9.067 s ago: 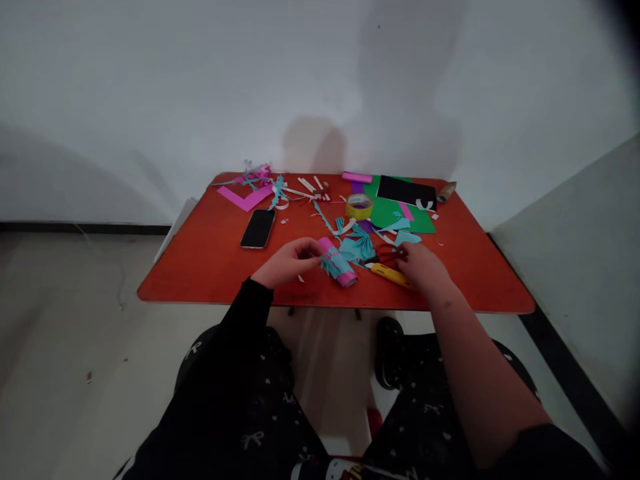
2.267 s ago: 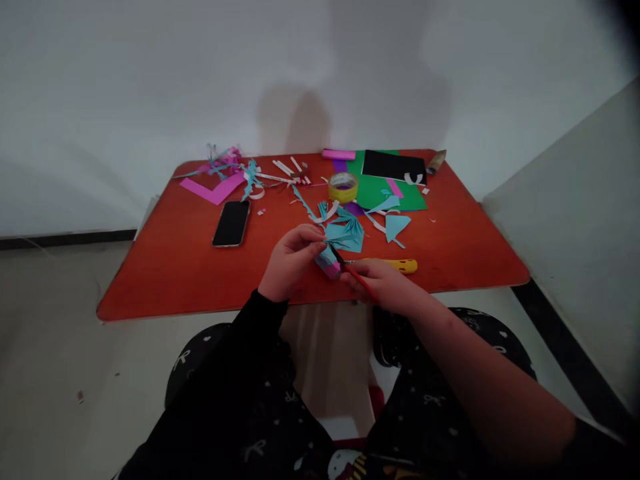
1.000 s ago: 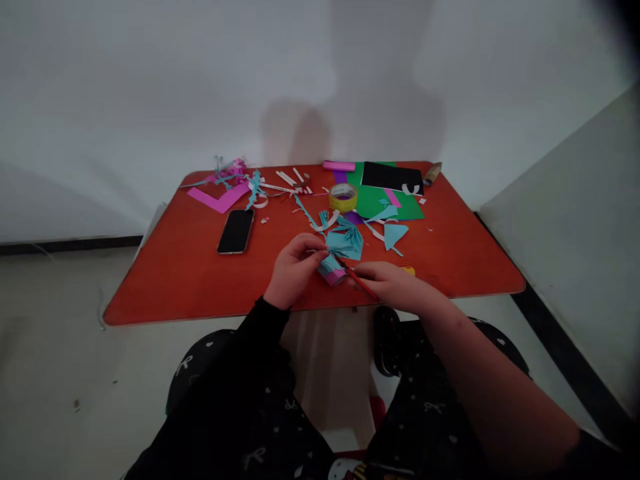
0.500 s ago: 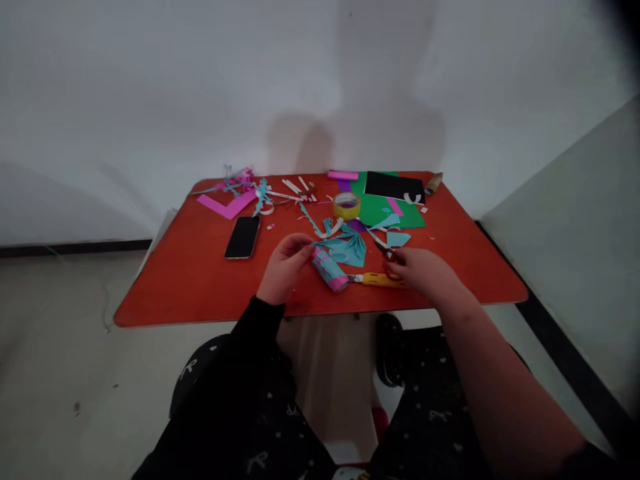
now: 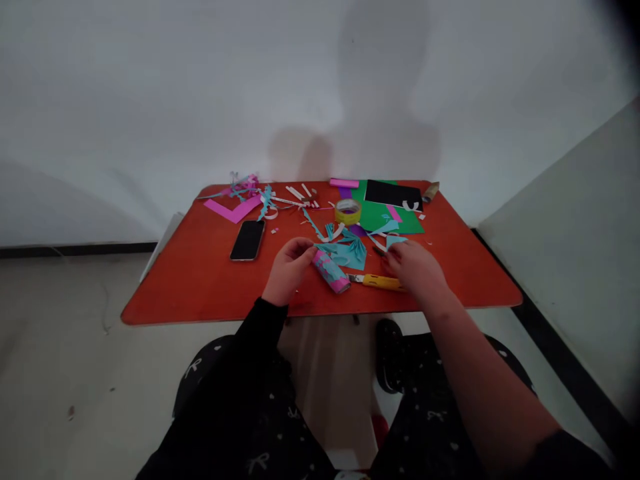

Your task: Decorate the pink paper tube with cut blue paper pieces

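I see left hand (image 5: pixel 291 268) pinching teal pleated paper (image 5: pixel 326 247) at the upper end of the pink-and-blue roll (image 5: pixel 331 272), which lies slantwise on the surface (image 5: pixel 200 277) near the front edge. Right hand (image 5: pixel 416 268) covers most of the scissors (image 5: pixel 379 251) (grip hidden, can't tell), just beside the yellow cutter (image 5: pixel 383 282).

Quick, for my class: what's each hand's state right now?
Left hand: closed, pinching blue paper.
Right hand: at the scissors, mostly covering them; grip cannot be told.

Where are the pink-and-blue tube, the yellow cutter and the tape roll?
pink-and-blue tube (image 5: pixel 331 271), head view: its wrapped side.
yellow cutter (image 5: pixel 383 282), head view: its handle.
tape roll (image 5: pixel 349 217), head view: its near outer side.
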The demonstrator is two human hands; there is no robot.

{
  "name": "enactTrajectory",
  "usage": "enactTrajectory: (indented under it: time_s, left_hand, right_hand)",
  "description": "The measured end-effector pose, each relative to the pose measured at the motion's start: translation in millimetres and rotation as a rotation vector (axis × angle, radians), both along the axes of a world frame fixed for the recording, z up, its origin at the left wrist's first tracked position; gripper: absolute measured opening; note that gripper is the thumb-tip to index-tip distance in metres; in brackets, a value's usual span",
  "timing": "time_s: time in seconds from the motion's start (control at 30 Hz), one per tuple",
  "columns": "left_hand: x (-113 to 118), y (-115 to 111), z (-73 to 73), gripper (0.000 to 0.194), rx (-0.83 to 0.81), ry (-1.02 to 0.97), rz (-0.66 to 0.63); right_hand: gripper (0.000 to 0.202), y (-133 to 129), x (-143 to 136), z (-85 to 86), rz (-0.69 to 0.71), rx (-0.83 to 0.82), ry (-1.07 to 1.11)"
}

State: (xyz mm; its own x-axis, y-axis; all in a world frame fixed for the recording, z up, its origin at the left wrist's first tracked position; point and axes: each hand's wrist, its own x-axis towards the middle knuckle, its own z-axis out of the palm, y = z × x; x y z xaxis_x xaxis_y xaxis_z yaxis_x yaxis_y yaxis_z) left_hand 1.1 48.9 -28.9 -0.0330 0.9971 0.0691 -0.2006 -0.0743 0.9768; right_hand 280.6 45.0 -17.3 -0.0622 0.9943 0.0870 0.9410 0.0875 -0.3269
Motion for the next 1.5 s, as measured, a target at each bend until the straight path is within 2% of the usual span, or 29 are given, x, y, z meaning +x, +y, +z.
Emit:
enactTrajectory:
  time_s: [0.07,0.13,0.2,0.3,0.4,0.57,0.63,0.77,1.07,1.23,1.33,1.5]
  left_hand:
    - [3,-3,1.8,0.029,-0.002,0.063,-0.022]
    - [7,-7,3.2,0.028,0.003,0.119,-0.055]
    - [11,-10,3.9,0.027,0.011,0.154,-0.089]
    - [16,-13,3.5,0.027,0.008,0.182,-0.117]
    - [19,-13,1.6,0.028,-0.013,0.170,-0.131]
    - [17,-9,1.2,0.028,-0.053,0.035,-0.143]
    - [15,-9,3.5,0.024,-0.021,0.045,-0.133]
    - [8,-9,8.9,0.021,0.109,0.201,-0.161]
    - [-13,-10,12.1,0.012,0.233,0.487,-0.273]
    - [-11,-16,6.2,0.012,0.276,0.525,-0.197]
    - [-9,-21,4.3,0.013,0.305,0.538,-0.144]
    - [-11,-24,4.4,0.019,0.368,0.578,-0.177]
  right_hand:
    - [0.023,-7,-21,0.7,0.161,0.189,0.261]
    - [0.025,-14,-44,1.1,0.340,0.248,0.447]
    - [0.027,-19,-62,1.8,0.406,0.290,0.504]
    - [0.021,-19,-77,2.9,0.409,0.204,0.521]
    - [0.019,-14,-81,2.7,0.382,0.079,0.616]
    - [0.032,-7,-83,1.4,0.209,-0.220,1.033]
    - [0.036,-7,-82,1.7,0.149,-0.314,1.135]
    - [0.037,-7,-79,1.4,0.147,-0.371,1.162]
    - [0.034,-9,-76,-1.1,0.244,-0.363,1.098]
    - [0.043,-17,-80,-2.0,0.261,-0.415,1.204]
    - [0.046,-20,-81,-4.0,0.260,-0.363,1.210]
    - [0.030,-20,-78,-3.3,0.237,-0.231,1.047]
